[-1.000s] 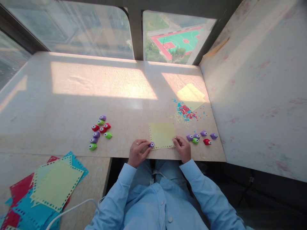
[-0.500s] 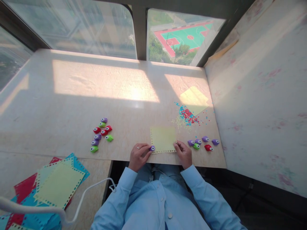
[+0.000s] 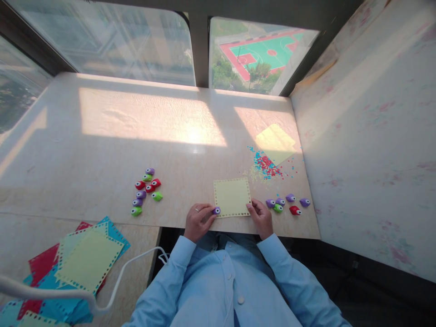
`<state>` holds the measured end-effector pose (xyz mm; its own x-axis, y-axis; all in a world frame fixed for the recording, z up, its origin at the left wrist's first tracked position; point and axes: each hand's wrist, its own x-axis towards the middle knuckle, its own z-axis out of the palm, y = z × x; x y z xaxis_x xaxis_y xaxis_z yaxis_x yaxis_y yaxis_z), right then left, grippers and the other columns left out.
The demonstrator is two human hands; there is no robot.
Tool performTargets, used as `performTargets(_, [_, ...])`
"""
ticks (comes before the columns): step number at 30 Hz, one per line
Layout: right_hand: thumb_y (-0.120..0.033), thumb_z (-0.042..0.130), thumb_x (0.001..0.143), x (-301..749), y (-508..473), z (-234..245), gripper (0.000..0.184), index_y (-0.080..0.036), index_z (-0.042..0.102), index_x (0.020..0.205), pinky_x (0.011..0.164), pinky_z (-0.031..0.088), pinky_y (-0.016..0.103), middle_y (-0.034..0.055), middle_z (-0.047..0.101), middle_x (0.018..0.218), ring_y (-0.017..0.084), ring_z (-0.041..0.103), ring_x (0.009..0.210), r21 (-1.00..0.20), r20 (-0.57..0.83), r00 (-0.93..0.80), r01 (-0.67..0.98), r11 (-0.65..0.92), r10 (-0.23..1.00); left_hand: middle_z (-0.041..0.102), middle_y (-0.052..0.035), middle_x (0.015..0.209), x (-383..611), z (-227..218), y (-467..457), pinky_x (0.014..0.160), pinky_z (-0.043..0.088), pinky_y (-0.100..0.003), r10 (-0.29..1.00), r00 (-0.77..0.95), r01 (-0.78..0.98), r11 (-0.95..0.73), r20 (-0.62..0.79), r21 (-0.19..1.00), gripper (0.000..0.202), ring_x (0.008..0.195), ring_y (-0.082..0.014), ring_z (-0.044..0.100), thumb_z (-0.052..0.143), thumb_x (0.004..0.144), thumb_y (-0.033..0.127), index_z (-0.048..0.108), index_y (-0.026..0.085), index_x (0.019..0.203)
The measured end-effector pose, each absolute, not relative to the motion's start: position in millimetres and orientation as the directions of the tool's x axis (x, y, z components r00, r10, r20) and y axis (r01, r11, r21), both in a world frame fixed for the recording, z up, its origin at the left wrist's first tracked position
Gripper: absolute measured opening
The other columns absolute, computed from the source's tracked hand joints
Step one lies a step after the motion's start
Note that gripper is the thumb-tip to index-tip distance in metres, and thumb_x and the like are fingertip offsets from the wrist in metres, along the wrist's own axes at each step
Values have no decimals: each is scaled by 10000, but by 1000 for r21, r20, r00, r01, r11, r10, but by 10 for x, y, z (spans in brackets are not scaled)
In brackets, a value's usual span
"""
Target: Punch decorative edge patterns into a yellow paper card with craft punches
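A small purple craft hole punch [image 3: 216, 210] with a white eye-like top is gripped in my left hand [image 3: 198, 221], fingers closed around it. It sits at the lower left corner of a pale yellow paper square [image 3: 232, 196] that has small holes along its edges. My right hand [image 3: 261, 218] pinches this sheet by its lower right edge. Close beside that hand lie several other punches, among them a green one [image 3: 278, 208], a purple one [image 3: 290, 198] and a red one [image 3: 295, 210].
More punches, such as a red one [image 3: 150, 188], are grouped on the left. Yellow sheets [image 3: 275, 141] and a scatter of paper dots [image 3: 267, 167] lie at the back right. Punched coloured sheets [image 3: 89, 259] overlap at the lower left, near a white cable [image 3: 116, 290]. A wall [image 3: 361, 150] borders the right.
The camera view has shifted slightly. Both hands keep nearly the same places on the punch and the paper. Holes along the sheet's top and right edges show more clearly now.
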<state>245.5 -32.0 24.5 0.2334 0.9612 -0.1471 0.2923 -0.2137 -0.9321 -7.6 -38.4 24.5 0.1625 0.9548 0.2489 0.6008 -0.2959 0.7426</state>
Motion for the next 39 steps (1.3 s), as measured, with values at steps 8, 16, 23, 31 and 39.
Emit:
performTargets(8, [-332, 569, 905, 2599, -370, 376, 290, -171, 635, 1136, 746, 532, 407, 102, 611, 916, 220, 586, 809, -600, 350, 25, 774, 203, 937, 704, -82, 1017, -75, 224, -400, 846, 520, -373, 961, 111, 563, -269, 252, 781, 239, 952, -208, 634, 661, 847, 304, 681, 199, 1061])
performTargets(16, [-253, 537, 919, 2639, -294, 195, 276, -197, 628, 1174, 895, 501, 460, 143, 643, 1144, 270, 594, 1079, -483, 404, -221, 772, 412, 888, 672, -76, 938, 30, 440, -432, 773, 515, -319, 982, -172, 378, 136, -74, 916, 310, 856, -185, 631, 592, 862, 450, 652, 169, 978])
performTargets(23, [-205, 548, 909, 2641, -311, 126, 251, -191, 638, 1143, 911, 492, 458, 145, 651, 1163, 269, 589, 1117, -469, 435, -251, 757, 455, 865, 475, 39, 562, 103, 620, -364, 541, 330, -241, 918, -181, 432, 395, -352, 810, 449, 553, -115, 441, 552, 813, 594, 514, 185, 632])
performTargets(31, [-195, 518, 916, 2697, -345, 105, 257, -186, 638, 1143, 885, 511, 452, 139, 665, 1089, 255, 613, 1028, -563, 472, -72, 743, 363, 879, 292, 49, 492, 119, 549, -271, 519, 202, -266, 884, -111, 610, 421, -454, 671, 625, 514, -106, 315, 490, 772, 730, 319, 198, 491])
performTargets(39, [-216, 511, 924, 2701, -315, 55, 230, -187, 640, 1113, 845, 525, 432, 122, 683, 1027, 247, 623, 971, -555, 463, -56, 760, 338, 885, 272, 43, 477, 127, 483, -190, 507, 172, -275, 872, -86, 649, 416, -482, 637, 671, 492, -109, 292, 436, 752, 794, 298, 202, 467])
